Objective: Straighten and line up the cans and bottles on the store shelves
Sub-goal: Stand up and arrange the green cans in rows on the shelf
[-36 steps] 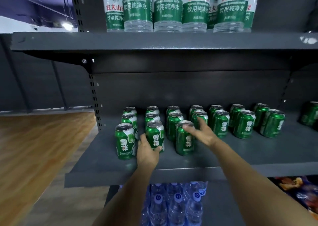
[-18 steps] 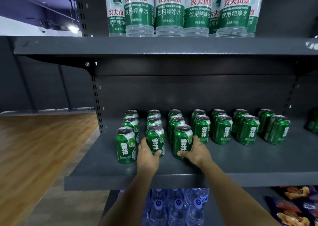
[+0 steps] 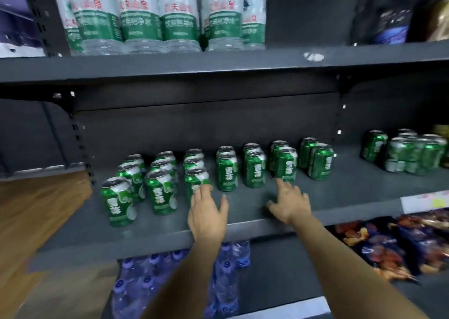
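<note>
Both off the cans (image 3: 254, 169) now: left hand (image 3: 207, 213) let go of the second column and spread loosely, fingertips just touching the third column's front can (image 3: 195, 181), right hand (image 3: 290, 203) slid right, fingers straight, tips at the foot of the sixth column's front can (image 3: 286, 164) (frame blurred, contact uncertain). Suggests left columns done, rightward ones next. Bare shelf (image 3: 352, 197) near the front edge, room to pull cans forward, lip close.
</note>
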`<state>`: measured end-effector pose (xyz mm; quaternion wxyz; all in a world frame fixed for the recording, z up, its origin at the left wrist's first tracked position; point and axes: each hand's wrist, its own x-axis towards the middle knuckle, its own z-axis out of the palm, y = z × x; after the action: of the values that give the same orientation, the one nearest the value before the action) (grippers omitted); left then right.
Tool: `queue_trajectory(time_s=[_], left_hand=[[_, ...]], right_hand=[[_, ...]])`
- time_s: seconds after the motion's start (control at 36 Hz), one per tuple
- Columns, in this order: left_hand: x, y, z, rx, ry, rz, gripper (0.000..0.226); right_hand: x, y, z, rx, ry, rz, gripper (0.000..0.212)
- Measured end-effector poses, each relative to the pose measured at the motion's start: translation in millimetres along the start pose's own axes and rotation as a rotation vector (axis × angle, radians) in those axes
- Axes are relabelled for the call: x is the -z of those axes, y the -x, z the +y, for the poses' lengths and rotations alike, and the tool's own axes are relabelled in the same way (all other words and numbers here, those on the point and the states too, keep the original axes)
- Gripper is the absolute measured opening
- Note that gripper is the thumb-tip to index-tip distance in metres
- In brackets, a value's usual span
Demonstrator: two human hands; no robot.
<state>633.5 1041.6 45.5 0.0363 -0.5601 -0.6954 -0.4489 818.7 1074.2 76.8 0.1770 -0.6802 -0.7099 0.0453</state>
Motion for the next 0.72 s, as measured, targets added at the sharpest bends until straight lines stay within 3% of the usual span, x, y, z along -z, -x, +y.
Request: queue_trajectory(time_s=[0.36, 0.72], left_hand=[[-122.9, 72.5, 208.5, -0.059, 0.091, -0.214, 0.032], [-247.0, 57.9, 329.0, -0.132, 0.133, -0.342, 0.035]], right_hand=[[88.8, 34.0, 261.1, -0.191, 0.110, 0.075, 0.059], [123.2, -34.4, 389.3, -0.260, 0.188, 0.118, 0.055]])
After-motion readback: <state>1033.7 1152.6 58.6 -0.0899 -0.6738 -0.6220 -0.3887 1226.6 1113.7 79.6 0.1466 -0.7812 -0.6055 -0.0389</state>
